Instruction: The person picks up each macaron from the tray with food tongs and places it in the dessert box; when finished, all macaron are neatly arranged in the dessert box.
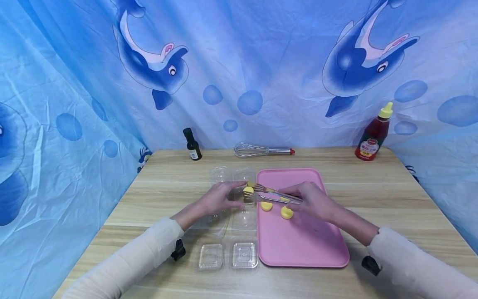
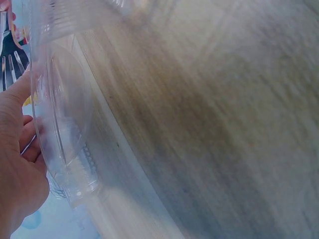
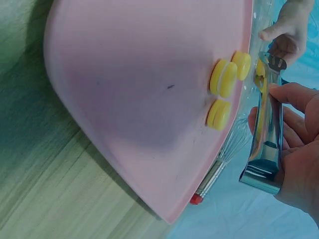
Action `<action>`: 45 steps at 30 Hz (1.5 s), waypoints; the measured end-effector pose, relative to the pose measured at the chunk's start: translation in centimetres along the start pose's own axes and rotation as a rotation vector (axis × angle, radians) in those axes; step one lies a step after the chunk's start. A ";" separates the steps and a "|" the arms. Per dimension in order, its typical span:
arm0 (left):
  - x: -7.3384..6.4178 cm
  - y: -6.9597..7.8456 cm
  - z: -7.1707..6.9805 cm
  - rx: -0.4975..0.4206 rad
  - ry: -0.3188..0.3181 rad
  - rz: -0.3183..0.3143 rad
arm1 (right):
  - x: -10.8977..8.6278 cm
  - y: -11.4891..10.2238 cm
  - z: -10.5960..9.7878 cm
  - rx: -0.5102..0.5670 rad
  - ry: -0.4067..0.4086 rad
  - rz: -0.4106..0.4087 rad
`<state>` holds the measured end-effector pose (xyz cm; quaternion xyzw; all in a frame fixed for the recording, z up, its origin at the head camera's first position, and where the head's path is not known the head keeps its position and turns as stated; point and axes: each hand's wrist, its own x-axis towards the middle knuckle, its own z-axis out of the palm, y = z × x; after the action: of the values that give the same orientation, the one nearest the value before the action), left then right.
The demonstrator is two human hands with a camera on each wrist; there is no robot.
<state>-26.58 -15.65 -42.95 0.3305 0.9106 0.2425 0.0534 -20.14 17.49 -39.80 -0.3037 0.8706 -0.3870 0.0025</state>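
Note:
My right hand [image 1: 311, 201] grips metal tongs [image 3: 264, 164] with fork-shaped tips, reaching left across the pink tray [image 1: 302, 249]. A yellow macaron [image 1: 248, 189] is at the tong tips, over a clear plastic container [image 1: 239, 195]. Another yellow macaron [image 1: 251, 183] shows just behind it. My left hand [image 1: 218, 197] holds that container at its side, thumb and forefinger spread around it. In the left wrist view, clear plastic overlaps the fingers. More yellow macarons lie on the tray, among them one macaron [image 1: 286, 212] below the tongs and another macaron [image 3: 223, 78] in the right wrist view.
More clear containers [image 1: 244, 254] stand left of the tray, near the front. Along the back are a dark small bottle [image 1: 193, 145], a whisk [image 1: 261, 150] with a red end and a red sauce bottle [image 1: 373, 135]. A blue dolphin-print curtain [image 1: 284, 83] hangs behind the table.

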 end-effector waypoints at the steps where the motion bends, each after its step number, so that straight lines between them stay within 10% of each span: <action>1: 0.0 0.0 0.0 0.001 0.001 0.000 | 0.0 -0.1 0.0 -0.008 0.000 -0.004; 45: 0.1 0.2 -0.2 0.038 0.013 0.030 | 0.7 -1.1 0.0 -0.097 -0.022 0.030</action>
<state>-26.59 -15.54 -42.73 0.3433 0.9103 0.2283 0.0375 -20.14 16.55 -38.95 -0.2947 0.8926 -0.3411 0.0030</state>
